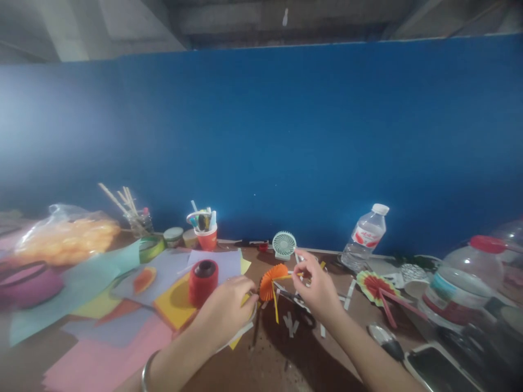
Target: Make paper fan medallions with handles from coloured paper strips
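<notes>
Between my hands is a small orange paper fan (pixel 273 282), pleated, with two yellow paper strips coming off its middle. One strip reaches the fingertips of my right hand (pixel 314 280), which pinch its end. My left hand (pixel 232 306) is at the fan's left side, its fingers pressed together; what they hold, if anything, is hidden. Under that hand are a pale ring-like thing and some yellow paper, partly covered. Short white strips (pixel 291 324) lie on the brown table (pixel 281 359) below the fan. Scissors lie partly hidden behind my right hand.
At left are coloured paper sheets (pixel 118 348), a red thread spool (pixel 203 283) and a red cup of pens (pixel 207 238). A mini fan (pixel 284 245) stands behind. To the right are a water bottle (pixel 365 237), a yellow-red paper fan (pixel 378 288), a large jar (pixel 461 283) and a phone (pixel 439 370).
</notes>
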The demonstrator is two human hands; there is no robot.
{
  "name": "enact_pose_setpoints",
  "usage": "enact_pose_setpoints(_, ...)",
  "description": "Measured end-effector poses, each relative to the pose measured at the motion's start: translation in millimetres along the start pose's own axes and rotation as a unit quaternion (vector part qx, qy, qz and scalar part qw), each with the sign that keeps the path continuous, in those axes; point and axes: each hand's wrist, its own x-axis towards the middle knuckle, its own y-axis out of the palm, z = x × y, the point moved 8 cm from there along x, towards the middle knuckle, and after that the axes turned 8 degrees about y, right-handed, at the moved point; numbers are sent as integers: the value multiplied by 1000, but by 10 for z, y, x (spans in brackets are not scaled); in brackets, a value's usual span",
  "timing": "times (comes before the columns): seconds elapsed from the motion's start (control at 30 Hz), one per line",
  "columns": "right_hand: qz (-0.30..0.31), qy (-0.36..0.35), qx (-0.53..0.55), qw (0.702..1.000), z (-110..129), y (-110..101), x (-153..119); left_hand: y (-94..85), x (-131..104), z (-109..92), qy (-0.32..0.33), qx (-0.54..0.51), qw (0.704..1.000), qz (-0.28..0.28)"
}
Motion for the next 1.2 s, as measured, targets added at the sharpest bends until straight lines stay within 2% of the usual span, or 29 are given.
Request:
enact_pose_setpoints(0.07,1,21,80,997,155,-156,17,-140,29,-77,28,-30,999,-15)
enact_pose_setpoints(0.17,46,70,184,979,352,-241,-27,-292,11,-182,34,-116,992,-28)
enact_pose_setpoints(0.23,82,91,239,963,463,-197,-100,-294,-25,-263,26,-181,983,-16)
enact_pose_setpoints(0.33,118,110,270,949,582,-49,-228,-190,-85,-357,15,-250,968,9)
enact_pose_setpoints(0.43,127,133,275,944,633,80,-311,-78,-116,-338,3,-286,958,13)
enact_pose_setpoints(0.5,115,127,264,949,650,92,-317,-26,-118,-264,-17,-307,952,8)
enact_pose_setpoints(0.63,26,57,194,979,649,-116,-247,40,-105,-143,-55,-374,926,15)
enact_pose_setpoints(0.73,21,26,131,991,636,-232,-216,75,-97,-129,-69,-416,906,40)
enact_pose_setpoints(0.93,162,46,128,977,653,-165,-270,117,-100,-44,-105,-402,906,83)
enact_pose_setpoints(1.13,265,56,109,956,703,-46,-378,257,-168,-34,-100,-342,913,197)
enact_pose_setpoints(1.2,299,65,118,945,698,12,-415,279,-189,-11,-101,-323,918,209)
